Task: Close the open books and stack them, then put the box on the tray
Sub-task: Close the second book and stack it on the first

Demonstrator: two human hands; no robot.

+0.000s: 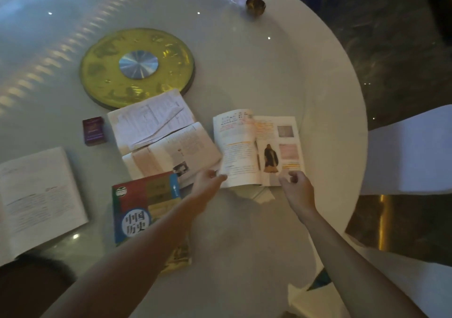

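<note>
An open illustrated book (256,146) lies at the right of the round white table (330,97). My left hand (208,180) pinches the near corner of its left page, which is lifted. My right hand (297,187) grips the near edge of its right page. Two more open books lie overlapped in the middle: a text one (151,119) and one with pictures (171,153). A closed book with a red, green and blue cover (144,205) lies under my left forearm. A further open book (36,195) lies at the left. A small purple box (95,130) stands near the round yellow tray (137,68).
A small dark bowl (255,5) sits at the far edge of the table. A white chair back (411,151) stands right beside the table. Dark floor (391,48) lies beyond the table's right rim.
</note>
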